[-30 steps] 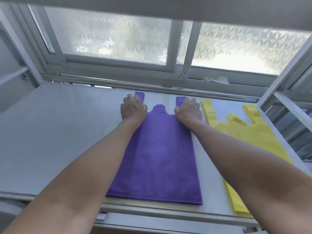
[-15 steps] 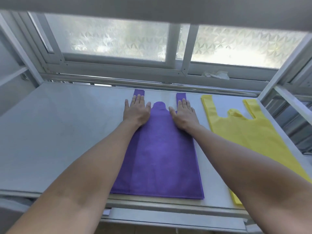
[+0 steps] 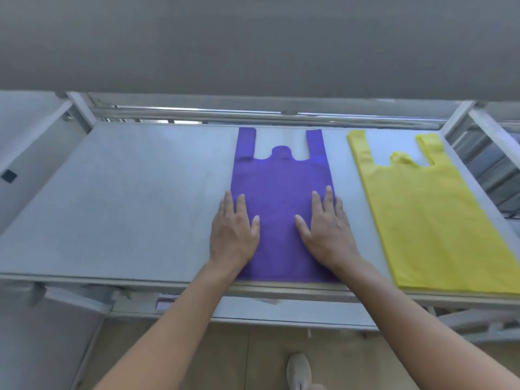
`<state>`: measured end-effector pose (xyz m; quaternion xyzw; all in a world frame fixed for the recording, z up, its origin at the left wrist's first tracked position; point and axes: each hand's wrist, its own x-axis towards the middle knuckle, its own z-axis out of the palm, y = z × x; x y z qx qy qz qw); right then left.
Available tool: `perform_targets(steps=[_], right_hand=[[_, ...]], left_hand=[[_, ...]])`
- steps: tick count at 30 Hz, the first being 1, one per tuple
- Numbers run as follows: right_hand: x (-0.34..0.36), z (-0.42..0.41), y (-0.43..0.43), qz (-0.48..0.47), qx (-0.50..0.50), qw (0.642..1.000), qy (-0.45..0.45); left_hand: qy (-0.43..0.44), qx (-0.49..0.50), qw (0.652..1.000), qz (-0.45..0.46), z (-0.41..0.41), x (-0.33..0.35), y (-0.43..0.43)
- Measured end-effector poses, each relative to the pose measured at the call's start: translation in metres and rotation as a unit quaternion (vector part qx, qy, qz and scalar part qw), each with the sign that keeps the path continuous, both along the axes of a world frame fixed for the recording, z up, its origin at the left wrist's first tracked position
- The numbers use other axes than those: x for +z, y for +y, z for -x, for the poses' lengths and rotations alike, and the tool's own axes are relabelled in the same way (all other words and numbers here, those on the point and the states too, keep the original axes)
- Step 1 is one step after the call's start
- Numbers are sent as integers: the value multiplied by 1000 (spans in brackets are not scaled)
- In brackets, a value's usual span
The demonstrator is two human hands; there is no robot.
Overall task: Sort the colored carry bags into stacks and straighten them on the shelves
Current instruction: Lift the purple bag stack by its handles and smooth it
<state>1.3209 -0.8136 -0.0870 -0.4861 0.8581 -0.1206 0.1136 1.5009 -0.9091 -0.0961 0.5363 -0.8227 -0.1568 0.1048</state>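
The left hand [image 3: 233, 235] lies flat with its fingers straight and close together, palm down, and it holds nothing. It presses on the left edge of the purple bag [image 3: 281, 187], so that the outer fingers reach over the edge onto the bare shelf [image 3: 126, 206]. The right hand [image 3: 327, 232] is flat in the same way, released and with straight fingers, and it presses on the right edge of the same bag. Both hands rest on the lower half of the bag, with a strip of purple cloth between the two thumbs.

The purple bag lies spread out on the grey shelf, a little to the right of the middle. Its two handles point to the back of the shelf and its bottom edge is at the front rim, between the wrists. I cannot tell if it is one bag or a thin stack.

The yellow bag [image 3: 439, 220] lies beside it on the right (apart from it, with a band of bare shelf between them). It has the same shape, with its handles also to the back, and it sits a little turned, its lower part going out of the view on the right.

Behind the bags a metal rail [image 3: 225, 115] runs along the back of the shelf. Below the front rim a lower shelf [image 3: 281, 312] shows, and under it the floor with one light shoe [image 3: 299, 371]
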Motion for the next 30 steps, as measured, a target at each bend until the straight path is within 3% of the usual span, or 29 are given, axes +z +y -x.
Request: perform_targets(steps=[12, 30], right_hand=[[8, 2, 2, 32, -66, 996, -57], [-9, 7, 11, 30, -23, 999, 1]], left_hand=[[26, -47, 999, -1, 6, 0, -15], [5, -39, 998, 45, 6, -17, -10]])
